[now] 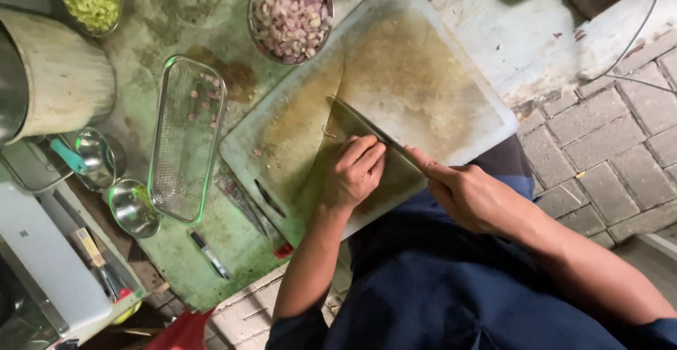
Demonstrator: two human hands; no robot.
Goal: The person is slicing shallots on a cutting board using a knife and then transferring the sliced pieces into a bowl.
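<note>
On the white cutting board [451, 103], the left hand [355, 172] is curled, fingertips down beside the knife [367, 128]. The right hand [469, 195] is wrapped around the knife handle. Best to keep the fingers tucked back and the blade low and slow.

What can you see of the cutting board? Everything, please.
The cutting board is a white, plastic-looking rectangle with rounded corners, lying flat and skewed on the green worktop. Its middle is heavily stained brown, and a slot handle is cut near one short end. The left hand rests on it with curled fingers, and the right hand holds a knife blade across it. A bowl of chopped shallots sits at its far edge.
</note>
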